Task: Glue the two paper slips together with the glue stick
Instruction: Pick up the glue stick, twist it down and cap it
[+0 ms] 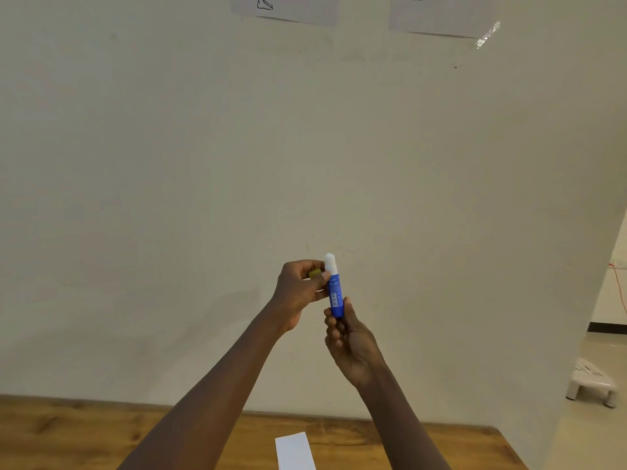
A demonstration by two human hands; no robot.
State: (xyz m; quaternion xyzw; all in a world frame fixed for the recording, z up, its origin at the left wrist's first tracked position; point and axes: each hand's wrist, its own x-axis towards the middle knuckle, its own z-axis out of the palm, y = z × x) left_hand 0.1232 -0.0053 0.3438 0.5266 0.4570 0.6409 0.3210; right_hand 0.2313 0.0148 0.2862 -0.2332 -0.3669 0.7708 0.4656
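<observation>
Both arms raised in front of a plain cream wall [169, 164]; hands meet near frame centre, well above the table; right hand [353, 347] wrapped around the lower end of the glue stick [335, 293], fingers curled shut on the blue barrel, thumb laid up along its right side; stick held upright, tilted only slightly; white glue column wound out at the top, rounded tip exposed, uncapped; label with small print on the barrel, too small to read

Left hand [298, 293] just beside the stick at its upper half; thumb and fingertips pinched on a small yellow-green piece [315, 273], apparently the cap, mostly hidden by the fingers; thumb tip touches or nearly touches the barrel near where white meets blue, cannot tell which

Wooden table [68, 432] along the bottom edge, warm brown grain; one white paper slip [294, 451] lying flat on it between the two forearms, long side running away from the viewer, lower end cut off by the frame; only this one slip in sight

Two printed sheets [288, 8] taped high on the wall, cropped at the top; glossy tape strip [487, 34] at the corner of the right sheet; small white step stool [592, 381] on the floor at far right, beyond the wall's edge
</observation>
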